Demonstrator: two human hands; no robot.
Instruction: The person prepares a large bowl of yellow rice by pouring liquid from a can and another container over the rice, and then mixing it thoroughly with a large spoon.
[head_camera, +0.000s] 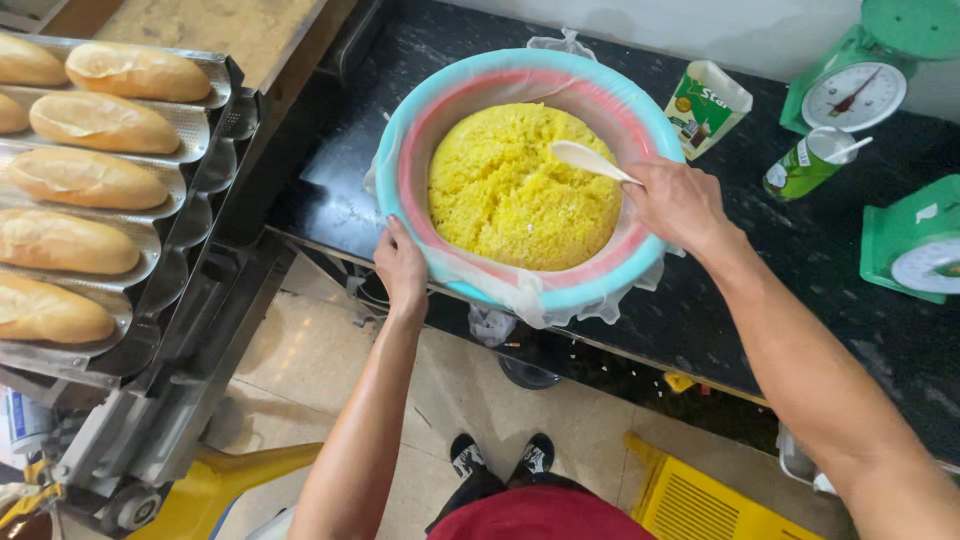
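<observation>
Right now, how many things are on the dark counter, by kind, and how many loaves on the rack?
Bowl of yellow rice: 1
Green scales: 2
Green can with straw: 1
Green-and-white packet: 1
Bread loaves visible on the rack: 7
Total: 12
</observation>
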